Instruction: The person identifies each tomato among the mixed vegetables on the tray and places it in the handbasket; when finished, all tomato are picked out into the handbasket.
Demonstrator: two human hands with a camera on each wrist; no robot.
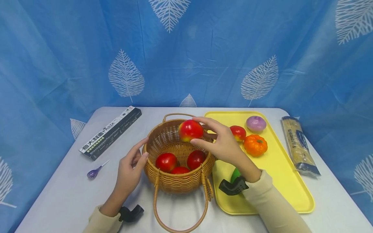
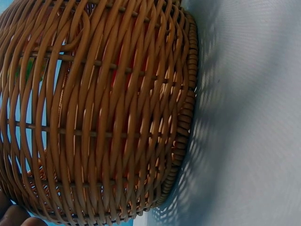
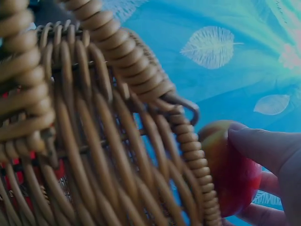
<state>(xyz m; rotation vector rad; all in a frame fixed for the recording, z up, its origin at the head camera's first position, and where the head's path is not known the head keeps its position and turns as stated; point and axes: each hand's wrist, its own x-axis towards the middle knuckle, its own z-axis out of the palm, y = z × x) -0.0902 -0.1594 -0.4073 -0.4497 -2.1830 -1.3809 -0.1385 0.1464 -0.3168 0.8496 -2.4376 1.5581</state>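
A round wicker basket (image 1: 175, 183) stands on the table, its front handle hanging down toward the near edge. My left hand (image 1: 129, 171) grips its left rim, thumb at the near side and fingers farther back. Between the thumb and fingers of my right hand (image 1: 224, 142) is a smooth, oval red-and-yellow fruit (image 1: 190, 130), held over the basket's right part. In the right wrist view, the same fruit (image 3: 233, 181) shows just past the wrapped rim. Inside the basket lie red fruits (image 1: 166, 162). Woven canes (image 2: 103, 108) fill most of the left wrist view.
Right of the basket, a yellow tray (image 1: 279, 181) holds an orange pumpkin (image 1: 255, 145), a purple onion (image 1: 256, 123), another red-and-yellow fruit (image 1: 238, 133) and a partly hidden green item (image 1: 234, 174). A spaghetti pack (image 1: 300, 145), a pasta box (image 1: 110, 133) and a purple lollipop (image 1: 93, 173) lie around.
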